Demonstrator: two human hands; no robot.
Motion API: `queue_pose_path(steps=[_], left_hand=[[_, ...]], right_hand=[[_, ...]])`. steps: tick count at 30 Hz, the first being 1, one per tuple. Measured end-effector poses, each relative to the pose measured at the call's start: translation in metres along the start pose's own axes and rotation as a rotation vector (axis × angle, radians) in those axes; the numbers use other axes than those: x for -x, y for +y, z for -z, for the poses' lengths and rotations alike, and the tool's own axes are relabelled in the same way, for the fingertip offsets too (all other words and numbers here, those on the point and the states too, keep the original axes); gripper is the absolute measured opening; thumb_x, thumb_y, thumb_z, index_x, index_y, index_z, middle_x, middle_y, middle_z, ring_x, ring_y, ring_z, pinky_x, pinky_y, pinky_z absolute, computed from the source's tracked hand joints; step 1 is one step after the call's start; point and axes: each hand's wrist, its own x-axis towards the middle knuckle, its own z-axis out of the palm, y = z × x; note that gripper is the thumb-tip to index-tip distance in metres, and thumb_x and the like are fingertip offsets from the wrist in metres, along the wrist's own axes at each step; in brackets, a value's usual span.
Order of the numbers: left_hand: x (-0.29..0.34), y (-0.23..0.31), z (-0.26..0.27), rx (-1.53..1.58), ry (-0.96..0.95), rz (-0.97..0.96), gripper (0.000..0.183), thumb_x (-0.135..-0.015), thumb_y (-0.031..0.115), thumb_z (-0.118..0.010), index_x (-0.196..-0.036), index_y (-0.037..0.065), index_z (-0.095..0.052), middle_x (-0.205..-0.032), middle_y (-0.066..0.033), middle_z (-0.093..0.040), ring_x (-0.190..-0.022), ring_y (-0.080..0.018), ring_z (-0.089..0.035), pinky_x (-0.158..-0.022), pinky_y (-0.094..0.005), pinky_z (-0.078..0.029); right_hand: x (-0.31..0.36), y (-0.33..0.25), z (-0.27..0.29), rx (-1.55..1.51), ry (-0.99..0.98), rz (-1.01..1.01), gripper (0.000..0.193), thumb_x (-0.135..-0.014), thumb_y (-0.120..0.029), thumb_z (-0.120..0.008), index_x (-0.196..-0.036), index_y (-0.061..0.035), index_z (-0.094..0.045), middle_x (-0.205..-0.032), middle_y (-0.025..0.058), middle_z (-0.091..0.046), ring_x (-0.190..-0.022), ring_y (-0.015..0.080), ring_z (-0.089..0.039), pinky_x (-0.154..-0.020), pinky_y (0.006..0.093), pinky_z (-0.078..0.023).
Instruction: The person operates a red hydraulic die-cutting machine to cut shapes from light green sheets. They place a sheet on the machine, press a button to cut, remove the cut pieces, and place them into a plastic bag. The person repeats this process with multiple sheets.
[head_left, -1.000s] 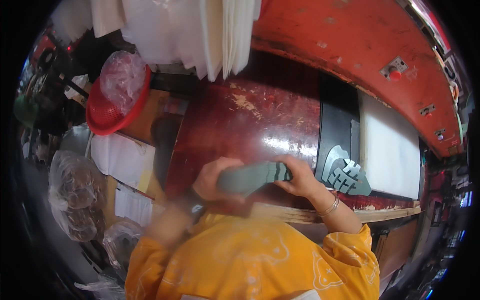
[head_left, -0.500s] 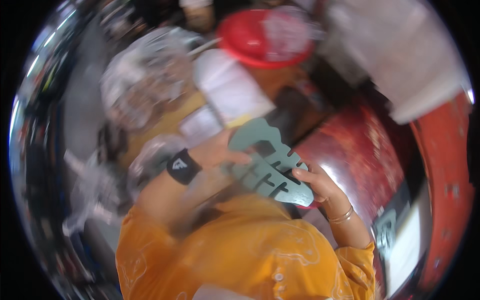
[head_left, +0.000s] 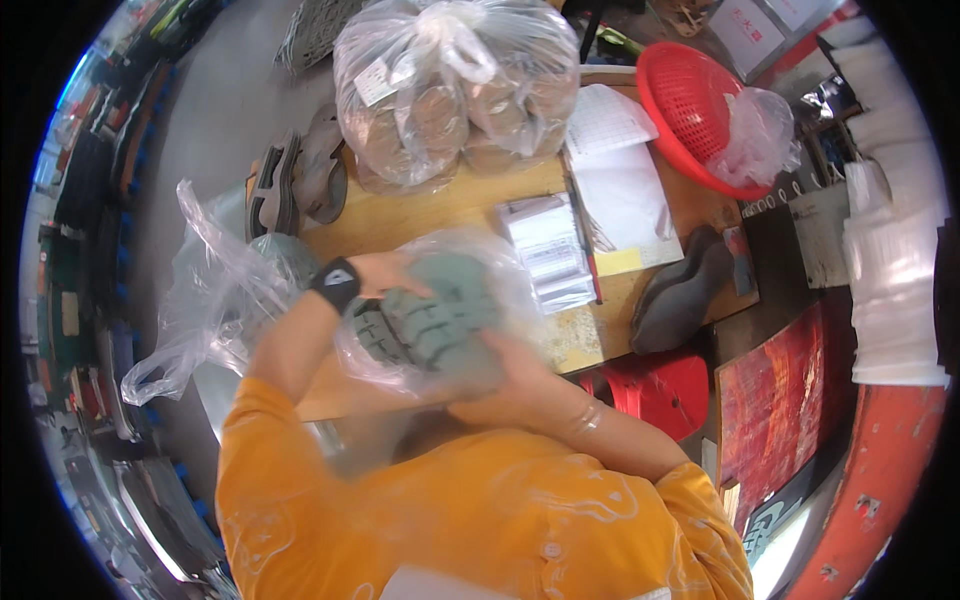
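Slotted grey-green sole-shaped pieces (head_left: 440,325) lie over a clear plastic bag (head_left: 525,285) at the front of the wooden table; the blur hides how many there are and which are inside the bag. My left hand (head_left: 385,272), with a black wristband, reaches onto their far left part, its fingers closed at the edge. From the near right, my right hand (head_left: 518,368) grips the near end of the pieces, thumb on top and the other fingers mostly hidden. More green shows through another clear bag (head_left: 235,300) to the left.
A big knotted bag of brown rolled items (head_left: 455,100) stands at the back of the table (head_left: 420,212). Paper sheets (head_left: 625,190), a notepad (head_left: 550,250), dark soles (head_left: 685,290) and a red basket (head_left: 690,110) are to the right. Grey sandals (head_left: 320,165) sit far left.
I have turned from the red surface on the right toward the wooden table. Both hands have brought the green pieces down over the clear bag there.
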Motion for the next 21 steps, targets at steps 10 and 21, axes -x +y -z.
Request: queue_pose_path(steps=[10,21], left_hand=[[-0.055,-0.015,0.026,-0.412,0.210,-0.352,0.057,-0.078,0.014,-0.068,-0.130,0.002,-0.047,-0.122,-0.0096,-0.055,-0.115,-0.0216,-0.050,-0.098,-0.0316,-0.038],[-0.046,-0.047,0.022,-0.676,0.431,-0.341,0.035,-0.086,0.027,-0.050,-0.106,0.000,-0.059,-0.097,-0.0220,-0.062,-0.094,-0.0371,-0.057,-0.082,-0.0412,-0.044]], right_hand=[[-0.079,0.116,0.045,-0.313,0.232,-0.147,0.042,-0.094,-0.014,-0.045,-0.134,-0.0024,-0.039,-0.130,0.0132,-0.049,-0.117,0.0269,-0.050,-0.101,0.0412,-0.040],[-0.069,0.116,0.038,0.278,0.365,-0.221,0.051,-0.091,-0.019,-0.054,-0.136,-0.0018,-0.037,-0.120,0.0140,-0.052,-0.104,0.0220,-0.054,-0.087,0.0356,-0.046]])
